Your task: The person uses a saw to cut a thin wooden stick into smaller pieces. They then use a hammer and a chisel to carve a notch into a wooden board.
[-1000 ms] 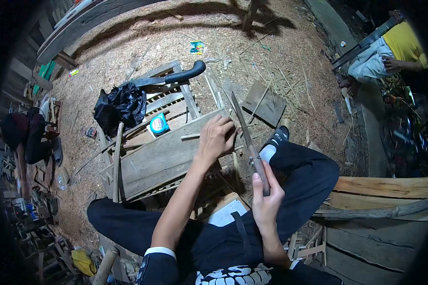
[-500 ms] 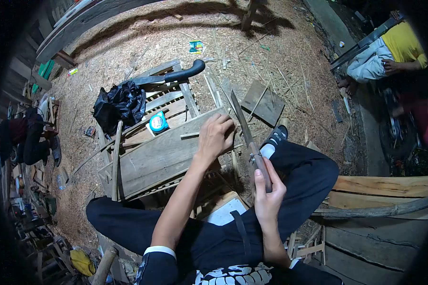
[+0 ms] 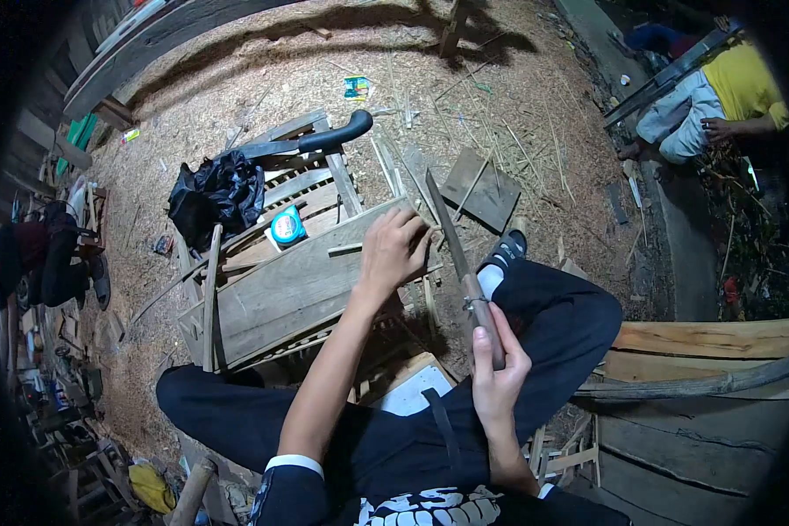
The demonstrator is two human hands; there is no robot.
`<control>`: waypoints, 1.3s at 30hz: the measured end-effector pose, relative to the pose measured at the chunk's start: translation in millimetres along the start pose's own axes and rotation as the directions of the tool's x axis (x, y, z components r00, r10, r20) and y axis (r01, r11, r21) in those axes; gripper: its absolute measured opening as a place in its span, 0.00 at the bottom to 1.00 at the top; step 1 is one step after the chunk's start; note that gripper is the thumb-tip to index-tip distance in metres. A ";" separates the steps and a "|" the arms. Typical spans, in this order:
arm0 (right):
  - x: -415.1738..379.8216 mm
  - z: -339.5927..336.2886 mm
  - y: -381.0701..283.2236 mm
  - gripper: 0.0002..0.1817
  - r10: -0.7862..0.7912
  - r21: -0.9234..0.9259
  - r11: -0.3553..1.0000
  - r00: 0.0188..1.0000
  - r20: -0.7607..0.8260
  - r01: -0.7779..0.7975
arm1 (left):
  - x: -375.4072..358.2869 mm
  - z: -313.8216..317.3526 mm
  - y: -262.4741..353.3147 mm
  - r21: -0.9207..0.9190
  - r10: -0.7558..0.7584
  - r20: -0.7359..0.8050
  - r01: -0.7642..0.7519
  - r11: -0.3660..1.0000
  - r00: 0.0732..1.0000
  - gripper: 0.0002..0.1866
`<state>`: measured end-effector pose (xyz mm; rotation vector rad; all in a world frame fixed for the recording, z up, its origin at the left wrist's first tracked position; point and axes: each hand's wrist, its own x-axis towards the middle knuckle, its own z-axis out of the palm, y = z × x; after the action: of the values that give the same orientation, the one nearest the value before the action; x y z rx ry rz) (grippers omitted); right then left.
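Observation:
My right hand is wrapped round the wooden handle of a knife, its long narrow blade pointing up and away from me. Just left of the blade, my left hand is closed on a thin wooden strip. One end of the strip sticks out left of the hand; the other shows by the knife blade. Beneath the left hand lies a broad grey plank on a low slatted wooden bench. A blue tape measure rests behind the plank.
A black plastic bag and a black-handled machete lie on the bench's far side. A square board sits on the shaving-covered ground. Boards stand at lower right. A person in yellow sits at upper right.
The knife has shifted slightly toward me and to the right along the strip. The motorcycle and red shape at the right edge have gone from view. Both hands keep their hold.

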<state>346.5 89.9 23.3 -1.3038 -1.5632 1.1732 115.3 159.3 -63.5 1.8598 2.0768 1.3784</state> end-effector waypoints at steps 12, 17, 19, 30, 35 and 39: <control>-8.8 -3.7 -23.4 0.26 0.057 -0.031 0.998 0.998 0.039 -0.056 | -0.7 2.1 -11.5 0.073 0.044 0.015 -0.045 0.996 0.999 0.09; -11.3 -3.8 -24.0 0.26 0.132 0.047 0.990 0.990 0.042 -0.134 | -0.5 2.0 -10.6 0.068 0.025 0.026 -0.027 0.997 0.999 0.09; -10.9 -4.2 -24.8 0.26 0.107 0.011 0.994 0.993 0.042 -0.107 | -0.6 1.7 -10.3 0.077 0.007 0.039 -0.010 0.997 0.999 0.09; -1.2 -2.2 -31.9 0.26 0.064 -0.070 0.996 0.996 0.063 -0.060 | 0.1 -4.1 -8.4 0.112 0.040 0.083 -0.050 0.993 0.996 0.12; 1.6 0.7 -35.7 0.26 0.082 -0.065 0.995 0.995 0.056 -0.078 | -1.2 -1.6 -7.3 0.111 0.013 0.083 -0.022 0.994 0.997 0.13; -1.3 -2.5 -28.5 0.26 0.046 -0.076 0.996 0.996 0.070 -0.041 | -1.3 0.4 -9.2 0.095 0.025 0.044 -0.029 0.995 0.999 0.11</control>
<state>341.3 87.6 51.4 -1.3635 -1.6519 1.2112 108.6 159.5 -70.1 1.9417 2.1409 1.2546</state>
